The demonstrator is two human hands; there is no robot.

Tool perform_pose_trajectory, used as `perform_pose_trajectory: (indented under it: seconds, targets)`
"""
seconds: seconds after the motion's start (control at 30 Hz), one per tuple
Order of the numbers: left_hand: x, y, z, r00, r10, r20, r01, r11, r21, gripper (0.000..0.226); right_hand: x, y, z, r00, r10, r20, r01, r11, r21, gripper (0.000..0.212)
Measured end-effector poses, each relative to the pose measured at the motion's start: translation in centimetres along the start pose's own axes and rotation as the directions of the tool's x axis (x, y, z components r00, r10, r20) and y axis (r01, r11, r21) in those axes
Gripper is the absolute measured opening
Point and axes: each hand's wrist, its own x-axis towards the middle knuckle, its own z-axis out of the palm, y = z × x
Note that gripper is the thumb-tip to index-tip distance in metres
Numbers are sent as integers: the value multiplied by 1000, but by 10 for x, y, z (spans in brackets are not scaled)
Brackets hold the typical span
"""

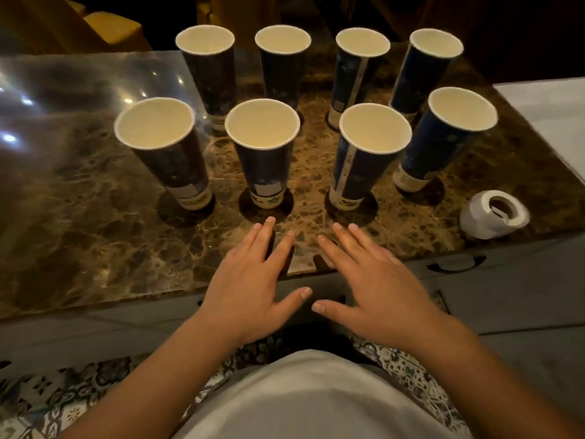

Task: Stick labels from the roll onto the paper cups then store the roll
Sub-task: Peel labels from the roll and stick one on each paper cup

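Several tall dark blue paper cups with cream insides stand upright in two rows on the brown marble table (95, 223). The near row runs from the leftmost cup (164, 153) to the rightmost cup (449, 137). A white label roll (493, 213) lies on its side at the table's right near corner, apart from the cups. My left hand (253, 280) and my right hand (373, 280) lie flat side by side at the table's front edge, fingers straight and spread, holding nothing. Both hands are just short of the near row of cups.
A glossy glare covers the table's far left part. A white surface (550, 106) adjoins the table at the right. Grey flattened cardboard (506, 296) with a hand slot lies below the table's front edge. Yellow furniture (110, 30) stands behind at the left.
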Motion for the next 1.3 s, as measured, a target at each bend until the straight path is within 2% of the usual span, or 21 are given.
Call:
perform_pose_trajectory:
  seconds: [0.13, 0.3, 0.47, 0.6, 0.67, 0.73, 0.83, 0.93, 1.03, 1.1, 1.2, 1.3]
  targets:
    - [10, 29, 6, 996, 84, 14, -84, 996, -6, 90, -29, 25, 3, 995, 95, -24, -95, 995, 21, 94]
    - [33, 77, 14, 968, 248, 50, -245, 968, -50, 80, -58, 73, 6, 975, 204, -84, -198, 978, 69, 85]
    - [72, 138, 20, 940, 339, -18, -340, 937, -83, 74, -79, 135, 6, 926, 197, -322, -180, 980, 82, 64]
    - [116, 185, 29, 944, 322, -69, -329, 934, -141, 71, -91, 179, -4, 830, 151, -537, -108, 988, 110, 43]
    - [139, 202, 34, 949, 297, -104, -308, 944, -117, 69, -92, 199, -12, 787, 124, -604, -104, 992, 68, 38]
    - [157, 214, 39, 954, 277, -120, -287, 954, -86, 63, -87, 217, -19, 793, 81, -603, -115, 993, -18, 42]
    - [173, 225, 44, 953, 283, -112, -292, 953, -77, 47, -71, 240, -27, 854, 24, -519, -94, 990, -108, 48]
    - [177, 234, 47, 950, 281, -136, -296, 949, -104, 31, -58, 261, -29, 854, -38, -519, -15, 995, -97, 26]
    - [178, 244, 46, 955, 228, -189, -260, 951, -166, 23, -54, 279, -33, 816, -86, -572, 127, 991, 32, 18]
    - [177, 251, 43, 962, 165, -220, -221, 939, -263, 22, -56, 287, -40, 817, -20, -576, 206, 943, 260, 18]
    - [180, 262, 39, 975, 97, -200, -163, 925, -343, 23, -58, 298, -53, 907, 184, -379, 157, 687, 709, 16]
    - [189, 268, 37, 982, 78, -175, -133, 934, -331, 22, -56, 310, -56, 940, 206, -273, 147, 480, 865, 24]
